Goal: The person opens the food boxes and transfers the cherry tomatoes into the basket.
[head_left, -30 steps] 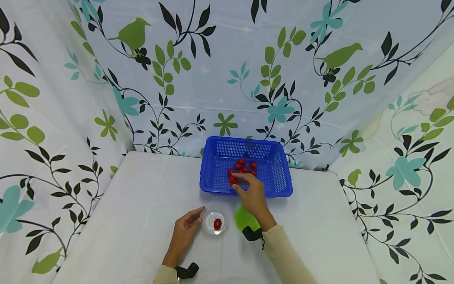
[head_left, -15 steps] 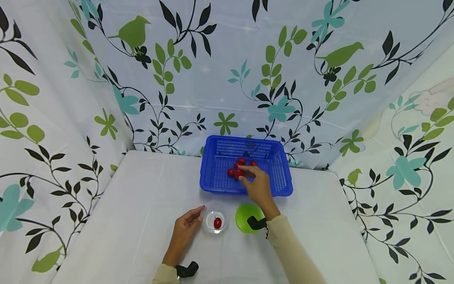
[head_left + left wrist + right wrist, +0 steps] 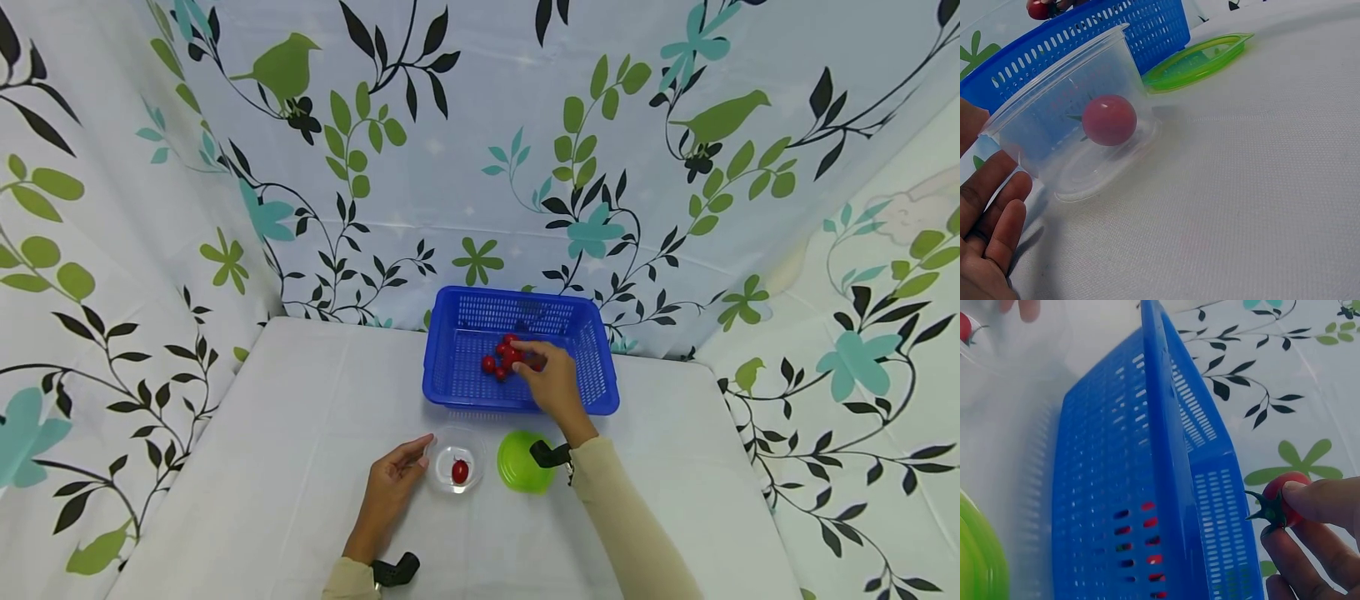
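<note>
My right hand (image 3: 553, 385) is over the blue plastic basket (image 3: 468, 403) and pinches a red cherry tomato (image 3: 1277, 485) between thumb and fingers. The green stalk end of that tomato shows in the right wrist view. More cherry tomatoes (image 3: 488, 364) lie in the basket, partly hidden by the hand. My left hand (image 3: 386, 492) rests with relaxed fingers against the left side of a clear plastic container (image 3: 1047, 112). One cherry tomato (image 3: 460, 472) sits inside this container.
A flat, round green lid (image 3: 517, 467) lies on the white-covered table (image 3: 337, 392), right of the container and in front of the basket. Behind the table hangs a printed curtain (image 3: 450, 167) with leaves and birds.
My right hand has moved to the right over the basket, among the tomatoes, and more of the green lid shows. The left hand and the container have stayed in place.
</note>
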A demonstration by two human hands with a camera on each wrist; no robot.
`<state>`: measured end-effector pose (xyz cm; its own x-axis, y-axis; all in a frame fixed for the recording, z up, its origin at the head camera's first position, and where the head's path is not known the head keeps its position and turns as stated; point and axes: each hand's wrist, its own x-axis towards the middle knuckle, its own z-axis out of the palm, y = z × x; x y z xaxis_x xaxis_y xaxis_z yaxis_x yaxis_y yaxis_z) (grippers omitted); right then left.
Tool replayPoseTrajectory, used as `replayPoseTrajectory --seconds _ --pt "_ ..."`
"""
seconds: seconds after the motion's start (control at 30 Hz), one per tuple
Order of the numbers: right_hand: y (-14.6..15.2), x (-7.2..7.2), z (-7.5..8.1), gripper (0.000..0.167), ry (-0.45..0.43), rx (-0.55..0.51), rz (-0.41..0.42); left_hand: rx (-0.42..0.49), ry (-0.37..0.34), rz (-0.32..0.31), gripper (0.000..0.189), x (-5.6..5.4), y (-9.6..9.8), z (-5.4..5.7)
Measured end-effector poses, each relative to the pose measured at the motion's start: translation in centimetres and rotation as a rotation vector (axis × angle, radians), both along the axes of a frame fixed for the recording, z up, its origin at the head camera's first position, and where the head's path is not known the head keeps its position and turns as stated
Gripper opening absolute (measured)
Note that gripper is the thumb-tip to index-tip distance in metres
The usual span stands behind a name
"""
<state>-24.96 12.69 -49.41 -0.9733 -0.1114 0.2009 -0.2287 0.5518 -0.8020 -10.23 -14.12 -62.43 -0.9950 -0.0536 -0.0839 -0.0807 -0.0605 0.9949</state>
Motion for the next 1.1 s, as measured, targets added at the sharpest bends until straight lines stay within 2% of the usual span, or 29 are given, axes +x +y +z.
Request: replayPoseTrajectory --seconds 0.27,0.87,1.1 --pt "0.7 -1.5 -0.2 0.035 -0.093 0.024 -0.013 0.007 0.003 0.003 0.037 0.0 0.0 0.0" --pt "1.9 -5.2 -0.4 0.034 -0.242 0.092 -0.015 0.008 -0.013 0.010 0.038 0.0 0.2 0.3" --pt "2.3 -6.5 -0.7 0.033 -0.306 0.160 0.025 0.002 -0.012 0.010 0.037 0.2 0.1 0.3"
